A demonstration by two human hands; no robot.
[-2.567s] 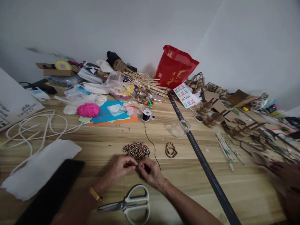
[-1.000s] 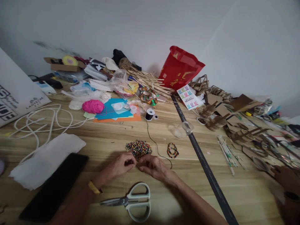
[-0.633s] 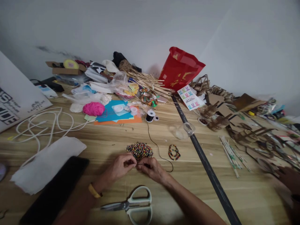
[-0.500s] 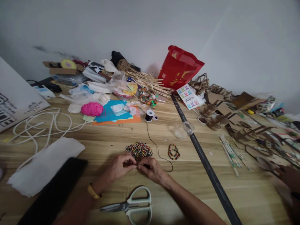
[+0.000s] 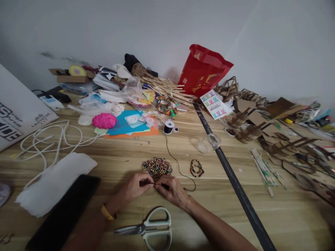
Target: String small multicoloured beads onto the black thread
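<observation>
My left hand (image 5: 134,187) and my right hand (image 5: 171,190) meet just in front of a heap of small multicoloured beads (image 5: 157,166). Thumb and forefinger of each are pinched together on a thin dark cord, only a bit of which shows between the fingertips. From a black spool (image 5: 168,127) the black cord (image 5: 175,157) curves across the table and back toward my right hand, with what look like a few beads near its bend. A coiled beaded string (image 5: 196,168) lies to the right. Below my hands rest scissors (image 5: 157,228) with pale handles.
At left are a black phone-like slab (image 5: 64,211), white paper (image 5: 59,183) and a white cable (image 5: 43,139). Pink yarn (image 5: 104,120), thin wooden sticks (image 5: 170,89) and a red bag (image 5: 204,71) stand behind. Woven baskets (image 5: 250,134) and straws (image 5: 262,170) lie right.
The view has shifted slightly, so the table things sit a little farther right. Another person's hand at the right edge has mostly left the view. My hands keep their pinch at the same place.
</observation>
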